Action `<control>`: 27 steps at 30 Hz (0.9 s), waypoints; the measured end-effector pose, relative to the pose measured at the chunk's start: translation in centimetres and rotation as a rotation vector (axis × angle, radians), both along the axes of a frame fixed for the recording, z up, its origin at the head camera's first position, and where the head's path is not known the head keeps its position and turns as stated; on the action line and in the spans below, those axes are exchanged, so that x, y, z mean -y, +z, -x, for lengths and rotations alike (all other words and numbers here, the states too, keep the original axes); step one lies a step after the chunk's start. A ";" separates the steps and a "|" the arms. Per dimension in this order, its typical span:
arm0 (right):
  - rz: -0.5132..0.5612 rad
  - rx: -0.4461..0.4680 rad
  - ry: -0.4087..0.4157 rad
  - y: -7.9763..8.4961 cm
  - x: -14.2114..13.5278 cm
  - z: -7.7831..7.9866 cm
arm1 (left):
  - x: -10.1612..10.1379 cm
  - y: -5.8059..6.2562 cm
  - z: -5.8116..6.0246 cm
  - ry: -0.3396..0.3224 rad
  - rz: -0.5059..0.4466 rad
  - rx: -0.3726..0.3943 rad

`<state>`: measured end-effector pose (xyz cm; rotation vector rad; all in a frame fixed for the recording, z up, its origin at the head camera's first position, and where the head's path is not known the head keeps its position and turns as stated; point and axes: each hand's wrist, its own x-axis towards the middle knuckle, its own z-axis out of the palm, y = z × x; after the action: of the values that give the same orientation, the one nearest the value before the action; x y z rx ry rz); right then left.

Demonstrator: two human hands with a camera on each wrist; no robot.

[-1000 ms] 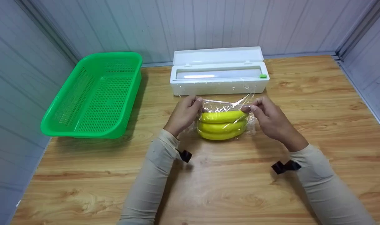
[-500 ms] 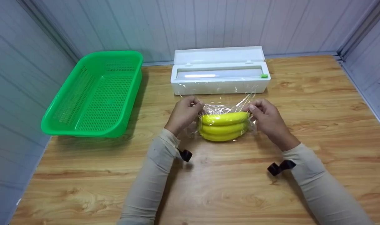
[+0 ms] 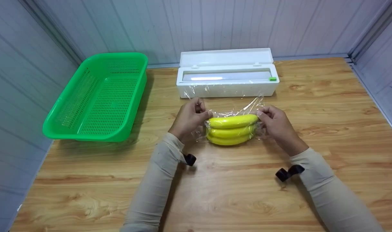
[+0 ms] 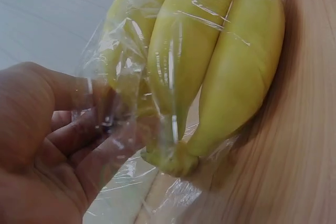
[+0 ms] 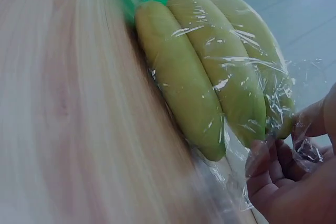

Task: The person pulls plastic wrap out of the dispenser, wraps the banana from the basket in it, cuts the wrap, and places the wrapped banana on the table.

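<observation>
A bunch of three yellow bananas (image 3: 232, 131) lies on the table under clear cling film (image 3: 226, 113). At its left end my left hand (image 3: 191, 117) holds the film, thumb beside the top banana. My right hand (image 3: 278, 127) pinches film at the other end, fingertips right at the banana tip. In the left wrist view, wrinkled film spreads from my left hand (image 4: 58, 129) over the bananas (image 4: 184, 56) and their joined stem. The right wrist view has crumpled film between thumb and fingers of my right hand (image 5: 294, 177), by the banana tips (image 5: 210, 77).
Behind the bananas stands a white cling film dispenser (image 3: 228, 90), its lid raised and a green slider (image 3: 272, 79) at its right end. A green plastic basket (image 3: 126, 129) sits on the left of the wooden table (image 3: 231, 193). Pale panel walls (image 3: 215, 25) enclose the back and sides.
The film edge that was stretched between my hands has come down against the top banana. My right hand has shifted slightly left and down; the left thumb has lowered toward the banana.
</observation>
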<state>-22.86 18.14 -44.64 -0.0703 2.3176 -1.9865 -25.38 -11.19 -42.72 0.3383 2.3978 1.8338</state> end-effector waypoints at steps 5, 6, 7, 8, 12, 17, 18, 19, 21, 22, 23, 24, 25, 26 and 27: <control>-0.010 0.009 0.022 -0.2 -0.3 0.1 | -0.1 -0.1 0.1 0.002 0.034 -0.025; -0.006 0.010 0.031 -0.2 -0.3 0.1 | 0.0 -0.2 0.2 0.005 0.049 -0.024; -0.003 0.014 0.039 -0.2 -0.4 0.1 | 0.0 -0.3 0.2 0.009 0.064 -0.021; -0.001 0.016 0.046 -0.2 -0.4 0.1 | 0.1 -0.4 0.3 0.012 0.078 -0.020; 0.010 0.025 0.067 -0.1 -0.5 0.2 | 0.2 -0.7 0.5 0.015 0.091 -0.003; 0.031 0.017 0.093 -0.2 -0.4 0.2 | 0.6 -0.5 0.6 0.004 0.056 0.036; 0.033 0.012 0.097 -0.2 -0.4 0.1 | 0.7 -0.4 0.6 0.006 0.059 0.019; 0.033 0.007 0.097 -0.2 -0.4 0.1 | 0.7 -0.3 0.6 0.021 0.069 -0.004; 0.030 -0.004 0.098 -0.2 -0.4 0.1 | 0.5 0.2 0.4 0.072 0.094 -0.084; 0.027 -0.008 0.099 -0.2 -0.5 0.1 | 0.3 0.6 0.2 0.103 0.113 -0.153; 0.028 -0.010 0.098 -0.3 -0.5 0.1 | -0.1 1.2 -0.2 0.127 0.133 -0.238; 0.030 -0.012 0.096 -0.3 -0.5 0.1 | -0.6 1.8 -0.6 0.141 0.150 -0.327; 0.032 -0.015 0.095 -0.3 -0.6 0.1 | -1.2 2.5 -1.3 0.145 0.176 -0.415; 0.038 -0.016 0.092 -0.3 -0.6 0.1 | -1.9 3.1 -1.9 0.127 0.201 -0.504; 0.045 -0.017 0.087 -0.3 -0.6 0.1 | -2.6 3.6 -2.6 0.090 0.240 -0.591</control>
<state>-23.01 18.71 -44.98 -0.1889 2.2394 -2.0031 -22.75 -8.62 -39.14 0.8623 3.0182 1.6160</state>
